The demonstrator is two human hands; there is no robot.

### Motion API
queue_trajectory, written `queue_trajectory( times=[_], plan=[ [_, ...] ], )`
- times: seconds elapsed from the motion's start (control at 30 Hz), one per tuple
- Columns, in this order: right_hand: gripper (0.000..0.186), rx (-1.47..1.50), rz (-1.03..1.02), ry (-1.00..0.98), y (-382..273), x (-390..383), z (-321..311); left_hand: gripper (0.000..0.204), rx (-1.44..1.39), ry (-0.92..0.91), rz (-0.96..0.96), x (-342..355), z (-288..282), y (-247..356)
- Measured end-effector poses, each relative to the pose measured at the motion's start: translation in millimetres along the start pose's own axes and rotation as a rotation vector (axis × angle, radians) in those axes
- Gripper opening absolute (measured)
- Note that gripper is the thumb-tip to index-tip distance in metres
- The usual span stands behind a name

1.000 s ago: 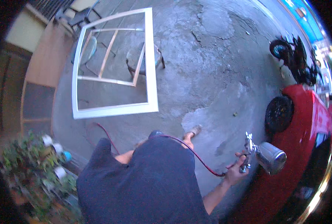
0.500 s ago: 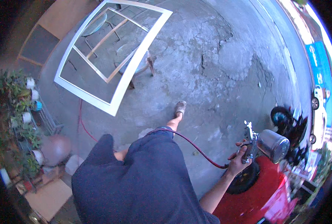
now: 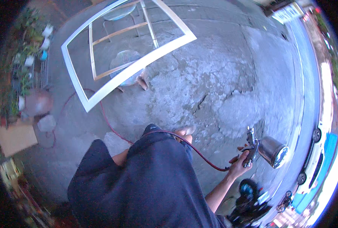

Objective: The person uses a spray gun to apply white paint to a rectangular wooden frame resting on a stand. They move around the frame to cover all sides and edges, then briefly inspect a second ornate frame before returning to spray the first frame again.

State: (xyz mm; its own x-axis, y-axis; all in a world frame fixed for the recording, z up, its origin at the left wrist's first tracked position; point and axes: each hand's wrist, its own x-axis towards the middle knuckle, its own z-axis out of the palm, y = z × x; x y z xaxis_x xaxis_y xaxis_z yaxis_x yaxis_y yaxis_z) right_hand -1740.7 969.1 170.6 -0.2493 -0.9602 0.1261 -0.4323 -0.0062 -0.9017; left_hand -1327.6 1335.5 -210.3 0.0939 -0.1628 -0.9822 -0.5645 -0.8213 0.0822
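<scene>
Right hand [image 3: 238,166] closed round spray gun [image 3: 263,149], well apart from white frame [image 3: 133,70]: apparently positioning. Left hand unseen, state indeterminable. Approaching the frame would call for slack hose [image 3: 193,148].

Nothing legible. Small pale mark [image 3: 152,127] by the knee of the dark shorts [image 3: 155,146]: too tiny. White panel [image 3: 287,14], upper right: blurred.
</scene>
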Motion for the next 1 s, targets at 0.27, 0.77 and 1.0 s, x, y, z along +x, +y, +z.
queue_trajectory(
  times=[0.27,0.77,1.0],
  plan=[
    [0.036,0.041,-0.234,-0.377,50,322,97,0.037,-0.381,0.003,-0.090,35,69,276],
    [0.032,0.070,-0.618,-1.050,-82,690,457,0.035,-1.107,0.143,-0.217,131,-66,679],
    [0.035,-0.023,-0.785,-1.495,-168,716,631,0.035,-1.620,0.549,-0.208,215,-202,898]
  ],
)
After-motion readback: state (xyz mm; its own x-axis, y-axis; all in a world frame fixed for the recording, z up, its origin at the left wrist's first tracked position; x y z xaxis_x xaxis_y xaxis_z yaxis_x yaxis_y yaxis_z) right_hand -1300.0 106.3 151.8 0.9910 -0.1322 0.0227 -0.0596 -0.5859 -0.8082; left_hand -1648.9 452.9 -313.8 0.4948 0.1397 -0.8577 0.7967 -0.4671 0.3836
